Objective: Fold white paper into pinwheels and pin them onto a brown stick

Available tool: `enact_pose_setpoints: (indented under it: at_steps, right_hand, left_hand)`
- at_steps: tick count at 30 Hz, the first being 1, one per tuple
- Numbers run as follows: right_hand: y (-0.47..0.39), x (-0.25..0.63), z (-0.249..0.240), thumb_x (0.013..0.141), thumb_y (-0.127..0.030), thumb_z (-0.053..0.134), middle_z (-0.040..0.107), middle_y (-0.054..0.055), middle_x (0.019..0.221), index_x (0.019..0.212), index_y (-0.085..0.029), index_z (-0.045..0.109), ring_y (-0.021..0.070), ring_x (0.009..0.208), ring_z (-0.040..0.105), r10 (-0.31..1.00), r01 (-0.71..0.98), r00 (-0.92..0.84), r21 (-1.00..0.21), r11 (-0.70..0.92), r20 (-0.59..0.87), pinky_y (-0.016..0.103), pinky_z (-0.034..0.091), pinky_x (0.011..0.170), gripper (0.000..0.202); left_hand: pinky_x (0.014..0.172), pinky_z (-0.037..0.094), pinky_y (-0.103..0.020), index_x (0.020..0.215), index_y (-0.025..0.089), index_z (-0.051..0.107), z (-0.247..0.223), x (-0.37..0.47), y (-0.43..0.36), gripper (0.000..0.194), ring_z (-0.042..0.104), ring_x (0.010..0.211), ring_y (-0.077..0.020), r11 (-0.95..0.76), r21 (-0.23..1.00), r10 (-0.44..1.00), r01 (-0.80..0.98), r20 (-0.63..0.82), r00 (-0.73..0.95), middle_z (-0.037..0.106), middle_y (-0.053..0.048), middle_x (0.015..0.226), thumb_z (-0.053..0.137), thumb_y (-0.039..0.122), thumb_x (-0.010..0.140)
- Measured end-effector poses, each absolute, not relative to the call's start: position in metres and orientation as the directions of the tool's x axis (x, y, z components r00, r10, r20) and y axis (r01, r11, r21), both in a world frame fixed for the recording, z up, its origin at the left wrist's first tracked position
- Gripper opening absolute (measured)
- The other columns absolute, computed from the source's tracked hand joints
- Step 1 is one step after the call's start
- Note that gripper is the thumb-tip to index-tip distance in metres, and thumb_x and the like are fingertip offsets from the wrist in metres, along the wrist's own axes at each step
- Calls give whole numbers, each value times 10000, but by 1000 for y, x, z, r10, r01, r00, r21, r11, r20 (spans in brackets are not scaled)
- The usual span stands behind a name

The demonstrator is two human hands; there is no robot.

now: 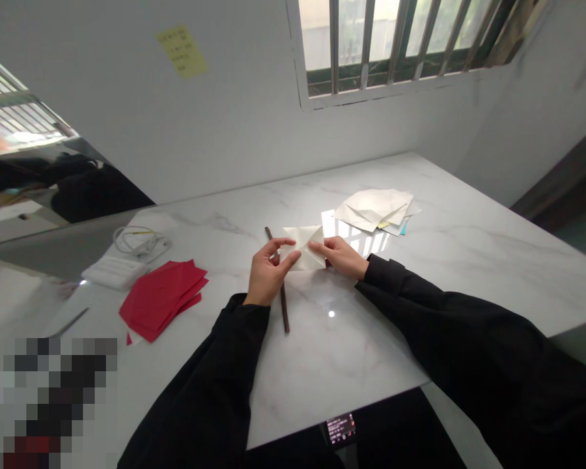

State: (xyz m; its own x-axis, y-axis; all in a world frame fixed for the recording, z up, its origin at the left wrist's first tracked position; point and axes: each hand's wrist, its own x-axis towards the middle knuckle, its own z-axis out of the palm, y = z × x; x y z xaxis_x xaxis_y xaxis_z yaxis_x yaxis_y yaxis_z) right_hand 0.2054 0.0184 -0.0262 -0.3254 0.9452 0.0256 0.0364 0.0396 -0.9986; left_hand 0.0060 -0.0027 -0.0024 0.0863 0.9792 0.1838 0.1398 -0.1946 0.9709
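Observation:
A small cream paper (312,258) with crease lines is held up over the marble table (351,345). My left hand (267,270) grips its left side, thumb and index finger on its face. On the right edge, my right hand (342,255) pinches the same paper, thumb on top. Beneath my left hand, a thin dark brown stick (285,306) lies on the table, partly covered by the hand and paper. A bit of dark red shows just under the paper near my right fingertips; what it is cannot be made out.
Red papers (161,298) lie at the left, beside a white box (116,270) and a coiled white cable (141,242). Cream folded papers (378,208) are stacked at the back right. A lit screen (340,428) shows below the front edge. A barred window is above.

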Motion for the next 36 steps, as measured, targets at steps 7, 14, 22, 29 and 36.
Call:
enact_pose_setpoints:
  at_steps: [7,14,22,29,36]
  right_hand:
    - [19,204,-28,829,-833,578,551,0,586,702,-152,621,114,526,510,930,22,-368,-999,26,16,247,402,509,695]
    - [18,204,-23,815,-754,677,593,-7,726,907,-162,666,108,593,521,930,-57,-368,-998,4,25,227,448,524,600]
    - [14,203,-19,797,-744,698,617,5,725,888,-156,693,120,612,535,940,-80,-341,-997,1,28,233,450,521,595]
    - [13,203,-19,759,-735,732,610,2,672,849,-132,695,111,570,502,959,-106,-283,-994,-29,3,242,388,521,610]
    - [16,202,-23,747,-673,786,676,34,804,938,-141,719,134,660,581,961,-205,-271,-972,-110,-52,240,444,565,569]
  left_hand:
    - [688,511,-268,973,193,738,-5,8,-4,377,651,781,-183,-242,952,970,186,236,52,737,-44,956,862,450,727]
    - [738,517,-280,971,189,736,-3,8,-3,342,664,847,-202,-257,947,966,192,253,45,734,-46,957,836,442,763]
    - [781,570,-311,1204,206,685,0,13,-7,499,711,925,-224,-220,970,975,101,214,68,761,-75,1094,829,409,772]
    - [790,594,-317,1332,218,643,7,14,-11,625,722,942,-233,-198,977,972,84,184,147,744,-102,1188,824,446,779]
    - [829,604,-335,1504,246,478,11,12,-11,863,730,1015,-262,-180,982,969,58,167,183,715,-128,1279,856,439,752]
